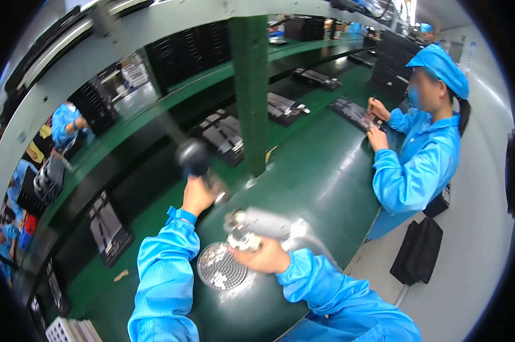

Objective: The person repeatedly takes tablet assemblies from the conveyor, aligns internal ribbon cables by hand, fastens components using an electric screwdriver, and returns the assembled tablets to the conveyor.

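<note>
My left hand (198, 197) is closed round a dark round-headed tool (192, 156), smeared by motion; a metallic end sticks out by my fingers. Its exact kind does not show. My right hand (265, 256) grips a small white and silver round piece (245, 241) between thumb and fingers. Just beyond it is a grey metal cylinder (266, 222), with a pale hose (323, 249) trailing toward the right sleeve. Whether the cylinder joins the held piece, I cannot tell. A round perforated disc (230, 277) with bright patches lies on the green bench (303, 188) beside my right hand.
A green post (251, 91) rises from the bench ahead. Black trays with flat parts (220, 135) line the belt beyond it; another tray (106, 228) sits left. A co-worker in blue (422, 142) handles a tray (354, 112) at right. A white rack (69, 330) stands near left.
</note>
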Motion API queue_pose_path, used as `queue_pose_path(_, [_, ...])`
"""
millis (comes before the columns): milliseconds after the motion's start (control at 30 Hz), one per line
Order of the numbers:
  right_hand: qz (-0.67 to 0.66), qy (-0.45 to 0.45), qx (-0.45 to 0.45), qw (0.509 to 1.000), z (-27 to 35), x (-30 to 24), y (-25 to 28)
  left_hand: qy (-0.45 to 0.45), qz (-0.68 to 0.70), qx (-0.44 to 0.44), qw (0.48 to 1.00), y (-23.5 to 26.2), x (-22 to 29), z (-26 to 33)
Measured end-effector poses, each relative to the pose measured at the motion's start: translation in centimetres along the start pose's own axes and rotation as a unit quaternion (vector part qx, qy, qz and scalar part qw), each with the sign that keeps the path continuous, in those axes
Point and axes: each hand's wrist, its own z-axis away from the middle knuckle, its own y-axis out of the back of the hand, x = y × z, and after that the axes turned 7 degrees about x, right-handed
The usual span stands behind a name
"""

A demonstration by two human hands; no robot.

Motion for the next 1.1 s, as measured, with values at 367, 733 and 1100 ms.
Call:
queue_pose_path(367, [0.089, -0.006, -0.071, 0.993, -0.4, -1.1, 0.7, -0.142, -0.087, -0.012, 0.986, -6.4, -0.4, -8.2])
queue_pose_path(733, [0.031, 0.057, 0.023, 0.998, -0.6, 0.3, 0.7, -0.107, -0.283, -0.035, 0.953, 3.0, -1.3, -0.2])
queue_pose_path(1100, [0.032, 0.039, 0.029, 0.998, -0.8, 0.2, 2.0, -0.081, -0.319, 0.167, 0.929, 15.8, 3.4, 23.2])
